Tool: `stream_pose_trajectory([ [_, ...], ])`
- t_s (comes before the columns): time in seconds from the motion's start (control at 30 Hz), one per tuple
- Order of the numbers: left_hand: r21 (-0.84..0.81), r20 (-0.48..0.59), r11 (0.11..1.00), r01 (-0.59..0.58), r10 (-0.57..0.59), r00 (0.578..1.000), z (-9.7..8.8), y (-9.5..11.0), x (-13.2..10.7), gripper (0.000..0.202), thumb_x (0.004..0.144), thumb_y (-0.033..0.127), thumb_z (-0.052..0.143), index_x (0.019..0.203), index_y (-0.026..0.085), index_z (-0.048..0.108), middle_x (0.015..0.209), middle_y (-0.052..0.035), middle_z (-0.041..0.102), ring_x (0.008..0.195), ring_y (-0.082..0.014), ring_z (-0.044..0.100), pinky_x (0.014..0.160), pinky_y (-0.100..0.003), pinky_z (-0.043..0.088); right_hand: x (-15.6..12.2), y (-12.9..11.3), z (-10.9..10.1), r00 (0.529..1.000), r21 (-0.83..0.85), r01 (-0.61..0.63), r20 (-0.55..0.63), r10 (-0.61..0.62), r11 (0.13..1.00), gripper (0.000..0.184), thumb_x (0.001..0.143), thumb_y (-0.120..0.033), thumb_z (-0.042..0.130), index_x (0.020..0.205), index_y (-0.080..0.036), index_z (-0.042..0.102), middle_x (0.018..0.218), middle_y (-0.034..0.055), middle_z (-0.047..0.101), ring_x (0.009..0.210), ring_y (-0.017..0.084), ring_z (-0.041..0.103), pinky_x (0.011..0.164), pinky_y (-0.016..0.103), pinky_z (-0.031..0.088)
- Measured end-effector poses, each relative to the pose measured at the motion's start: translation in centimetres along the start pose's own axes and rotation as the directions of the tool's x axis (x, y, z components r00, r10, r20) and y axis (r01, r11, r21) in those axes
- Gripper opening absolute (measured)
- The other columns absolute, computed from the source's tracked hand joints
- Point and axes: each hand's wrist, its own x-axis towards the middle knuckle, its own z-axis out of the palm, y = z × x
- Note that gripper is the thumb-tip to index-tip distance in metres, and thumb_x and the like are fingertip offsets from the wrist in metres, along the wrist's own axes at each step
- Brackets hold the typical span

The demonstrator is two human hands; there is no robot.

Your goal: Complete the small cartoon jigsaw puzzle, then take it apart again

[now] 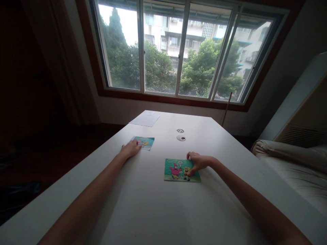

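Observation:
On the white table (150, 211), my right hand (200, 162) grips the right side of a green-blue cartoon picture puzzle (170, 173). Its thumb lies over the front and the fingers curl at the top edge. Pink and yellow cartoon figures show on the puzzle, which lies about flat. Farther off to the left, my left hand (130, 149) holds the left side of a smaller cartoon picture sheet (149, 143), fingers on top and thumb at the near edge. Part of that sheet is hidden under the hand.
Two round discs (181, 138) are set in the tabletop beyond the hands. A pale sheet of paper (145, 119) lies at the far left corner. Past the table are a window (176, 93) and a thin stick (227, 109); a light-coloured sofa (288, 170) stands on the right.

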Motion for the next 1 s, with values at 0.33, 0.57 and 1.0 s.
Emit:
stream_pose_trajectory([
  [0.33,-0.052,-0.201,0.994,-0.091,0.079,0.976,-0.7,4.2,-1.7,0.036,0.086,0.032,0.027,0.11,0.012,0.044,0.12,-0.0168,0.046,0.111,-0.03,0.039,0.088,-0.049,0.03,0.9,0.1,0.7,0.98,0.17,0.063,-0.199,-0.029,0.983,0.065,0.045,-0.051,0.072,0.094,-0.018,0.044,0.098,0.0063,0.046,0.09,0.021,0.044,0.074,0.03,0.04],
  [0.57,-0.111,-0.094,0.84,-0.531,0.523,0.847,2.2,15.3,-4.7,0.03,0.084,0.04,0.037,0.099,0.021,0.056,0.1,-0.0046,0.058,0.092,-0.0185,0.052,0.079,-0.027,0.04,1.3,2.0,1.8,0.89,0.336,0.192,-0.455,-0.02,0.922,0.041,0.06,-0.033,0.068,0.095,-0.017,0.056,0.076,-0.0009,0.051,0.069,0.013,0.048,0.061,0.024,0.039],
  [1.0,0.034,-0.194,0.881,-0.471,0.468,0.862,4.1,17.4,-8.2,0.032,0.08,0.036,0.042,0.108,0.021,0.051,0.108,-0.0086,0.052,0.101,-0.0257,0.043,0.083,-0.039,0.031,1.7,3.3,3.0,0.754,0.639,0.397,-0.637,0.164,0.658,0.033,0.065,-0.039,0.063,0.085,-0.013,0.063,0.077,0.0054,0.065,0.068,0.015,0.058,0.064,0.029,0.046],
])
